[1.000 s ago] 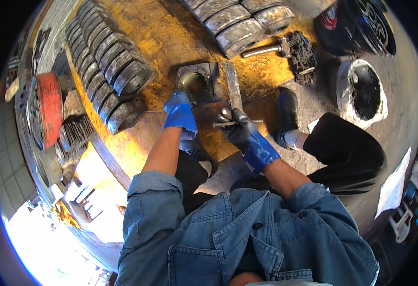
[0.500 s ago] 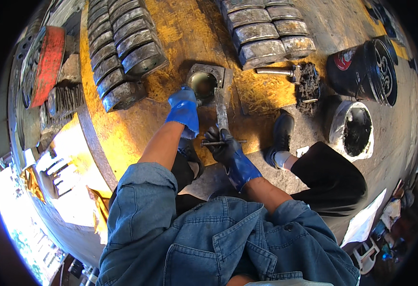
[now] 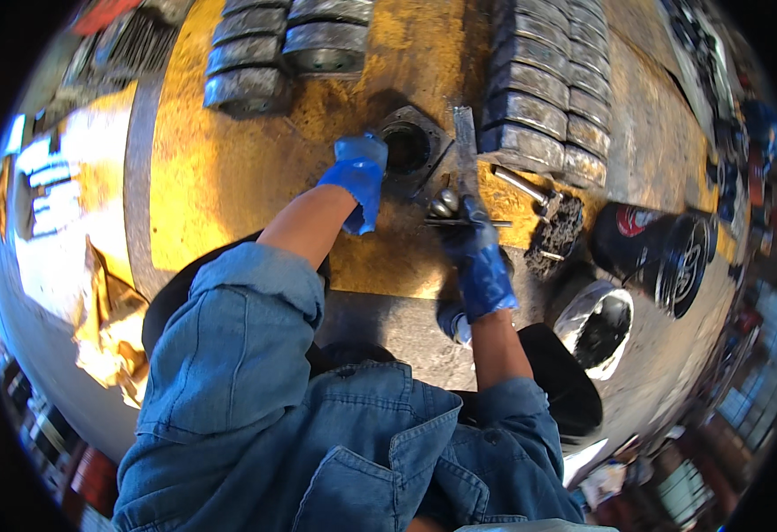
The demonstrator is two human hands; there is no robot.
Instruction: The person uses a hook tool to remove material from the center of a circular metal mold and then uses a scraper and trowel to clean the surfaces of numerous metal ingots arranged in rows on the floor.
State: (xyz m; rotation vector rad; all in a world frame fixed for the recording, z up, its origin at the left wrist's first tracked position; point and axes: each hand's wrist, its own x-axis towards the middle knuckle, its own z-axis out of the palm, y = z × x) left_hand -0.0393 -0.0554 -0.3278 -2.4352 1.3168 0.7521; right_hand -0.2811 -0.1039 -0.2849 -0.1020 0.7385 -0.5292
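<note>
The left hand (image 3: 356, 177), in a blue rubber glove, lies with its fingers bent over the near rim of a grey square metal housing with a round dark bore (image 3: 409, 146), which sits on the yellow-stained steel worktop (image 3: 229, 168). The glove covers that side of the housing, so I cannot tell whether the fingers clamp the edge or only press on it. The bore itself is black inside and shows nothing.

The right hand (image 3: 480, 262), also in a blue glove, has its grip closed around the lower end of a long flat steel bar (image 3: 465, 142) that runs away from the person, just right of the housing. A thin dark rod (image 3: 468, 222) crosses under the fingertips, and a small shiny rounded metal piece (image 3: 444, 204) sits just beside them; how these join the bar is hard to make out.

Two rows of grey ribbed metal blocks (image 3: 539, 89) lie on the far right of the worktop, and shorter stacks (image 3: 264, 53) on the far left, their tops cut off by the frame edge. A hammer with a bright handle (image 3: 526, 186) rests near a dark, crumbly wire brush head (image 3: 561, 232). On the floor, a black tyre-like drum (image 3: 663, 253) and a pale bucket (image 3: 597, 324) stand close together. The blue denim jacket (image 3: 317, 426) hides the lower worktop edge.
</note>
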